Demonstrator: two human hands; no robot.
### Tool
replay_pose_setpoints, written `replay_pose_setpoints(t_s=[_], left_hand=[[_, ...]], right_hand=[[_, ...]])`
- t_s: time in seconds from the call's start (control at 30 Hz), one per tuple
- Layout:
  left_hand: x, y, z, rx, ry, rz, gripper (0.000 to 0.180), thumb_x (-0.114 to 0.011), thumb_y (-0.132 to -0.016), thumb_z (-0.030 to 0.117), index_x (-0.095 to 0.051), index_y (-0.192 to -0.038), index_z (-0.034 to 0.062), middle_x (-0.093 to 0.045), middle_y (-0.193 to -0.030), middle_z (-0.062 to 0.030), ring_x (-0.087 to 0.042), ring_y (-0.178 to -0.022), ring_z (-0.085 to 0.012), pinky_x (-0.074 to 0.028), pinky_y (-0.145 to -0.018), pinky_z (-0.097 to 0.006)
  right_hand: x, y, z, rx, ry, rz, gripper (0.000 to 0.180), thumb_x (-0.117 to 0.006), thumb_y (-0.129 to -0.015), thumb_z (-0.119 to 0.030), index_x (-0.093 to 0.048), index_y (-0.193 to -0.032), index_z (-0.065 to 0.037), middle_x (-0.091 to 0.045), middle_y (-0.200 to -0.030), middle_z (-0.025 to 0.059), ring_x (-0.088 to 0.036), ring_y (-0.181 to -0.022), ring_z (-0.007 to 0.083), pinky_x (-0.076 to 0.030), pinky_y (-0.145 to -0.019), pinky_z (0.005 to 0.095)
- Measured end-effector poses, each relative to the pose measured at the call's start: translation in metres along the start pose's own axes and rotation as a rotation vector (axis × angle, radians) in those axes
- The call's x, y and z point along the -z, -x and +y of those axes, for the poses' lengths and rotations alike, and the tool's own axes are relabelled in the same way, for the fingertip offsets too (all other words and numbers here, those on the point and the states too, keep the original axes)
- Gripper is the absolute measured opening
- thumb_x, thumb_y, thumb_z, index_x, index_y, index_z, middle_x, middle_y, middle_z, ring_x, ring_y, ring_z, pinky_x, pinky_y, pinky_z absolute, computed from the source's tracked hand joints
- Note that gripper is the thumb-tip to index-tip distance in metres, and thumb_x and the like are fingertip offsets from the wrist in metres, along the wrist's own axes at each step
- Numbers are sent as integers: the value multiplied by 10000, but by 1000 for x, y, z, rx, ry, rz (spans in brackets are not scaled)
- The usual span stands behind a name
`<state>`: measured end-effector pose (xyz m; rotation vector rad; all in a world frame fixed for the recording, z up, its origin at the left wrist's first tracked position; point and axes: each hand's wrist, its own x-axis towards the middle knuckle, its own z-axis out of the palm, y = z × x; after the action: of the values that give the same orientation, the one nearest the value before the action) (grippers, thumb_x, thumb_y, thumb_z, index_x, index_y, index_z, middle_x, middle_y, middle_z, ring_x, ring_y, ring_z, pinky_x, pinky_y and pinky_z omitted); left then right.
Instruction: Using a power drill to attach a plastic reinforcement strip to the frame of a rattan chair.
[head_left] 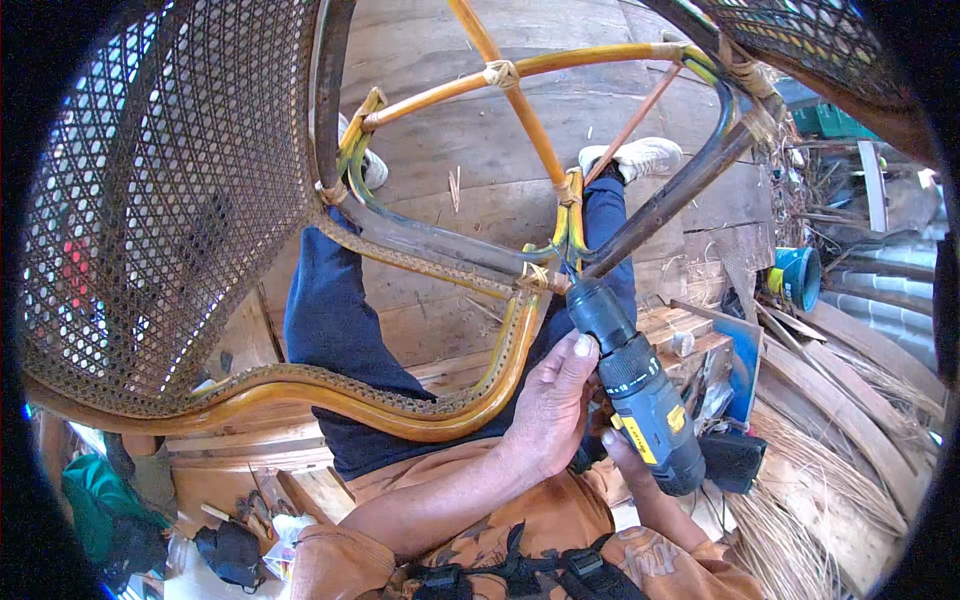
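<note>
A black and yellow cordless drill points up and away from me, its chuck end against a bound joint of a rattan chair frame. Whether the bit has entered the pole is hidden. My left hand is closed against the drill's front body, thumb on top. My right hand grips the drill from beneath; most of its fingers are hidden behind the tool. Yellow and dark poles meet at the joint, and a woven cane panel fills the frame's left side.
My legs are spread beneath the frame on a plank floor. To the right are a blue bucket, bent wooden strips and loose cane strands. Green cloth and small tools lie at the lower left.
</note>
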<state>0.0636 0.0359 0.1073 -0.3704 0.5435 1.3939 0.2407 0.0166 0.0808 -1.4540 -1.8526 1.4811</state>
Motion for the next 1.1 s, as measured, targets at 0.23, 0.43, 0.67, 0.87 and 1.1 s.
replay_pose_setpoints(t_s=[0.23, 0.43, 0.67, 0.87, 1.1], left_hand=[[2, -2, -8, -52, -74, 31, 351, -545, -881, 339, -519, -1128, 90, -578, -1007, 8, -530, -910, -96, -422, -837, -288], [3, -11, -3, 56, 109, -59, 464, -529, -864, 419, -459, -1190, 96, -563, -1096, -70, -514, -1065, -205, -376, -960, -389], [4, -13, -12, -34, -238, -113, 588, -529, -829, 507, -439, -1160, 29, -563, -1085, -136, -543, -1045, -252, -434, -927, -391], [6, -17, -17, 15, -244, -214, 565, -533, -827, 505, -440, -1158, 57, -575, -1060, -121, -548, -1025, -234, -451, -893, -389], [3, -11, -30, 20, -147, -131, 531, -547, -833, 479, -444, -1154, 69, -582, -1035, -99, -550, -1003, -208, -458, -868, -369]], right_hand=[[-14, -10, 24, 90, 356, 78, 155, -630, -662, -174, -557, -770, -92, -546, -685, 93, -541, -643, 277, -419, -554, 393], [-23, -1, 7, 133, -135, 221, 274, -635, -684, -218, -561, -910, -83, -575, -798, 84, -548, -736, 273, -445, -640, 380], [-10, 17, 36, -33, 15, 11, 299, -620, -696, -225, -559, -956, -90, -576, -852, 78, -531, -812, 290, -426, -719, 414], [-2, 18, 25, -73, -4, -32, 308, -634, -688, -217, -559, -959, -91, -571, -847, 78, -531, -801, 278, -427, -702, 396], [-1, 19, 4, -185, -402, 12, 401, -657, -706, -178, -514, -1065, -70, -562, -917, 34, -535, -837, 167, -444, -729, 321]])
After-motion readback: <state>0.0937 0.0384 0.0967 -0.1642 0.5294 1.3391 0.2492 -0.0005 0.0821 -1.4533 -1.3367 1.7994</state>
